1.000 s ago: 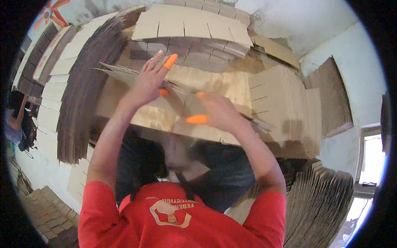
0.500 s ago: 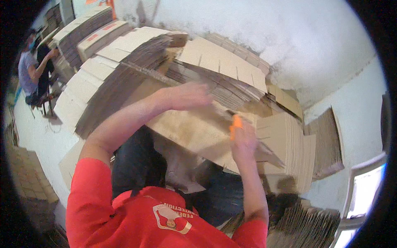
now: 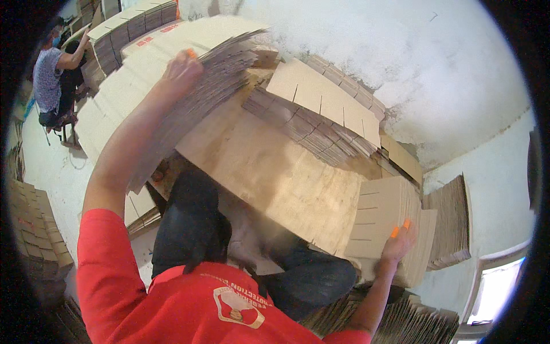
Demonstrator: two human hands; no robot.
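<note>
My left hand [image 3: 182,73] is on the large stack of brown cardboard sheets [image 3: 223,71] at the left. Its fingers are curled and pressed together at the inner edge of the top sheet [image 3: 137,74], and an orange cover shows on one fingertip. At the right, my right hand [image 3: 398,243] lies against a stack of slotted cardboard pieces [image 3: 381,212]. Two of its fingertips wear orange covers and are apart, resting on the pieces. Between my hands the bare wooden board [image 3: 269,183] shows, lying across in front of my knees.
Another slotted cardboard stack [image 3: 326,94] lies at the board's far side by the wall. More sheets [image 3: 450,223] lean at the far right, and bundles [image 3: 40,229] stand at lower left. A co-worker [image 3: 51,77] sits at upper left beside a tall stack [image 3: 134,28].
My hands have moved apart from above the board: the left one up and left onto the large stack, the right one down and right onto the slotted pieces.
</note>
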